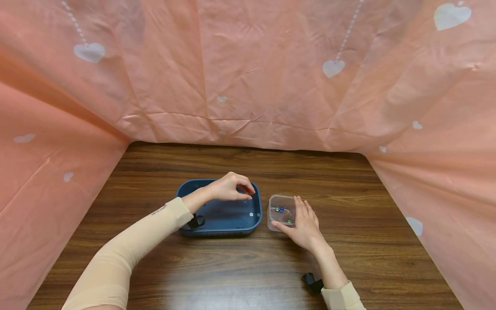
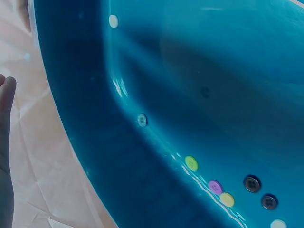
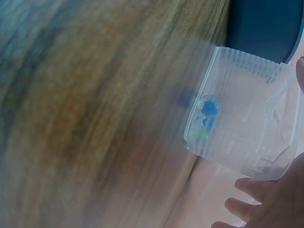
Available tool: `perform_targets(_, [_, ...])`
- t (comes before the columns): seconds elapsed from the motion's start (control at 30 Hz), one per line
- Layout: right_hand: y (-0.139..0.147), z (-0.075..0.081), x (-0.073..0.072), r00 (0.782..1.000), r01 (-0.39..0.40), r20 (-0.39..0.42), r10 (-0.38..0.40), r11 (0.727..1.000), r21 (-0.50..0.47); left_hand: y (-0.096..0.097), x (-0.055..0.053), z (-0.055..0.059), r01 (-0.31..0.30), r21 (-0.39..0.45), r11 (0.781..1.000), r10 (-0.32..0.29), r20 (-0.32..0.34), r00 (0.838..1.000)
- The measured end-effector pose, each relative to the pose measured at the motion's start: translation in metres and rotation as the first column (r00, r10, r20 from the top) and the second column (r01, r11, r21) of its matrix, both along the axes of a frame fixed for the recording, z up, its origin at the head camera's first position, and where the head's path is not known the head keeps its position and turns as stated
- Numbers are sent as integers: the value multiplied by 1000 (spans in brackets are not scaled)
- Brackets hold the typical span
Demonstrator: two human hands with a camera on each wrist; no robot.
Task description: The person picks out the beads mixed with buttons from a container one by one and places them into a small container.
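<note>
My left hand hovers over the blue basin, fingers bent and thumb apart, with nothing visible between them. Only its fingers show at the edge of the left wrist view. Inside the basin lie several buttons: a green one, a purple one, a yellow one, black ones and white ones. My right hand holds a clear plastic box between thumb and fingers. A blue marble and green marbles sit in it.
Basin and box stand side by side on a brown wooden table. Pink cloth with white hearts hangs around the back and sides. A black wrist device sits by the right forearm.
</note>
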State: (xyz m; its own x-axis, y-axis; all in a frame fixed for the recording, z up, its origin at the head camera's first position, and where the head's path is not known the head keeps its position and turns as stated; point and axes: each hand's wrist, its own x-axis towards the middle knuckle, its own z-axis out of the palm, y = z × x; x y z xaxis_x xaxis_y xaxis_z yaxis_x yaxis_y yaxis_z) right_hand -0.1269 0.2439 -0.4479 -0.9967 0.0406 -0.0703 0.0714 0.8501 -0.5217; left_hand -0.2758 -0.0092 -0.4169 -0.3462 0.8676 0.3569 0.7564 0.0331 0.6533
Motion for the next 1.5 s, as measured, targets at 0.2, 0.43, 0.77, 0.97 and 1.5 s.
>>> perform_targets(0.2, [-1, 0, 0, 1000, -3, -1, 3, 1000, 3, -9, -1, -3, -4, -7, 1000, 4, -3, 1000])
perform_targets(0.43, [-2, 0, -1, 1000, -5, -4, 5, 1000, 8, -14, -3, -2, -27, -4, 1000, 27, -22, 999])
perform_targets(0.77, [-3, 1, 0, 1000, -5, -9, 5, 1000, 10, -30, 4, 6, -2, -95, 995, 5, 28, 1000])
perform_targets(0.97, [-2, 1, 0, 1000, -3, -7, 3, 1000, 11, -36, 11, 3, 26, -129, 991, -17, 76, 997])
perform_targets(1.5, [-1, 1, -1, 1000, 0, 1, 0, 1000, 7, -45, 20, 11, 26, -148, 989, -16, 71, 997])
